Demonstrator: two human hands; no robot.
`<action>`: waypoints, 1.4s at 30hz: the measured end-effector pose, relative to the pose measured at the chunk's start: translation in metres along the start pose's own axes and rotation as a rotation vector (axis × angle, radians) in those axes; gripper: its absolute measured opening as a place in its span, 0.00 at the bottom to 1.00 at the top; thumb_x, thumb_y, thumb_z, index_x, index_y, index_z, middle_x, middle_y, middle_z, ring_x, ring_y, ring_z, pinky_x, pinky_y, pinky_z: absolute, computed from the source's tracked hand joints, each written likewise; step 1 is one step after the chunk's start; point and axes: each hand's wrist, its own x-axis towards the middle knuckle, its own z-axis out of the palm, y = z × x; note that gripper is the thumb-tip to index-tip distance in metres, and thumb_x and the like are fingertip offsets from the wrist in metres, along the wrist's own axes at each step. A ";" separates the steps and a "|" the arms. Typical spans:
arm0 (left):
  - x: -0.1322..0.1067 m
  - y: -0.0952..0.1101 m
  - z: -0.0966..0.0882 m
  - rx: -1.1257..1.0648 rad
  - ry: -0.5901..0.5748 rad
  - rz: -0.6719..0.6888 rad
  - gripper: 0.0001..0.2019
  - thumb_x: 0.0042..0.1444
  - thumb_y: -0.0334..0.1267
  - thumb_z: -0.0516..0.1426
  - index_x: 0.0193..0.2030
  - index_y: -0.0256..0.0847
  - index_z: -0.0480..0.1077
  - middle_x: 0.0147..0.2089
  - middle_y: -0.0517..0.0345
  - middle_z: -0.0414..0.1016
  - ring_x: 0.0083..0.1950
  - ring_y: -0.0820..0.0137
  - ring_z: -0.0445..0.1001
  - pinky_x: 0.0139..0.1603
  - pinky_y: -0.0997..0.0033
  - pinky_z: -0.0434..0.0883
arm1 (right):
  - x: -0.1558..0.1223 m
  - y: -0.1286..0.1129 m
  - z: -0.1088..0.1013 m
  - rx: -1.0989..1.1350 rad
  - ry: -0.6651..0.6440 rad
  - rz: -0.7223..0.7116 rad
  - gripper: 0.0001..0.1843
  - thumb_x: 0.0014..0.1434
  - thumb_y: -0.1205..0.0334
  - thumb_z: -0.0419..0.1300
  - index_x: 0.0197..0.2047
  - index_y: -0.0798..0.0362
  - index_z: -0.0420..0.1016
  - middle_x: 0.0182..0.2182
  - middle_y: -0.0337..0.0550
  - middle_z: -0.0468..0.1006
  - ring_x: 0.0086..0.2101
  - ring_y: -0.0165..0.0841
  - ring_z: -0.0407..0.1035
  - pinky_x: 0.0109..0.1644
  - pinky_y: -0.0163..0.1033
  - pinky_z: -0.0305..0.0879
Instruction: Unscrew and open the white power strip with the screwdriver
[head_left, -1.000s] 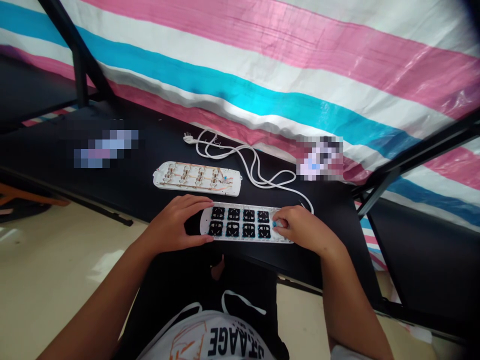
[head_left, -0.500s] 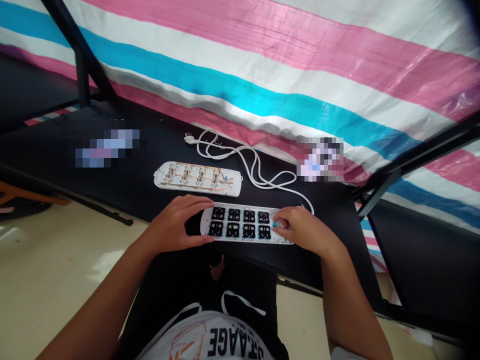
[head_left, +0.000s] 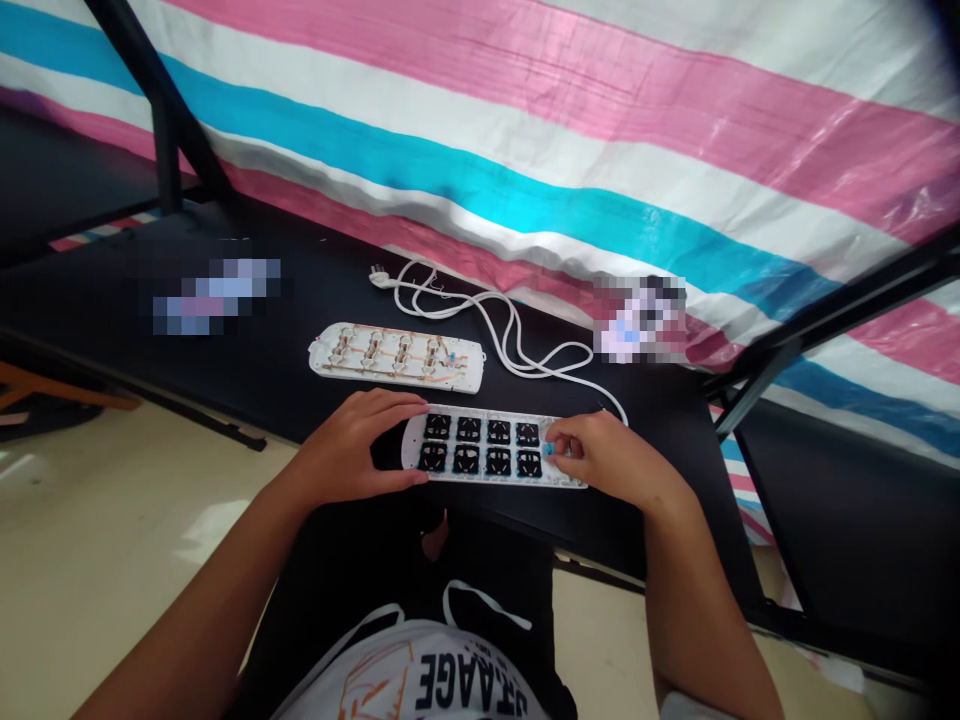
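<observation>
A white power strip panel (head_left: pixel 491 472) with several square black socket frames lies at the front of the table. My left hand (head_left: pixel 352 445) grips its left end, with fingers across the top edge and thumb along the lower edge. My right hand (head_left: pixel 607 460) is at the right end, its fingertips pinching a small blue part (head_left: pixel 550 451) among the sockets. Beyond the hands lies a second white strip base (head_left: pixel 395 358) with exposed copper and orange wiring. A white cable (head_left: pixel 510 345) with a plug (head_left: pixel 382 277) loops behind both strips.
The black table has a blurred object (head_left: pixel 214 297) at the left and another (head_left: pixel 641 320) at the right. A pink, blue and white striped tarp (head_left: pixel 480 150) and dark metal frame bars stand behind. A tiled floor (head_left: pixel 112 520) lies to the left.
The view has drifted very slightly. Both hands stay in nearly the same place, with the right fingertips still at the blue part.
</observation>
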 end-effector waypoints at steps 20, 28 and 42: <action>0.001 0.000 0.000 -0.013 -0.010 -0.018 0.34 0.56 0.57 0.69 0.66 0.47 0.71 0.66 0.45 0.78 0.65 0.49 0.76 0.66 0.47 0.69 | -0.001 0.001 0.007 -0.177 0.009 -0.034 0.08 0.62 0.67 0.62 0.42 0.53 0.82 0.42 0.46 0.80 0.40 0.36 0.75 0.45 0.39 0.63; 0.001 0.000 0.000 0.001 -0.020 -0.016 0.35 0.56 0.57 0.69 0.67 0.46 0.70 0.66 0.46 0.77 0.66 0.50 0.75 0.67 0.48 0.68 | 0.000 -0.001 0.005 -0.181 0.020 -0.032 0.08 0.62 0.66 0.62 0.43 0.51 0.82 0.41 0.43 0.80 0.37 0.34 0.74 0.43 0.38 0.62; 0.001 0.000 0.000 0.006 -0.015 -0.006 0.34 0.56 0.57 0.69 0.66 0.46 0.70 0.66 0.46 0.77 0.65 0.50 0.75 0.66 0.48 0.69 | -0.001 -0.007 0.005 -0.273 0.017 -0.009 0.05 0.63 0.64 0.63 0.35 0.52 0.80 0.38 0.46 0.81 0.38 0.37 0.75 0.40 0.39 0.59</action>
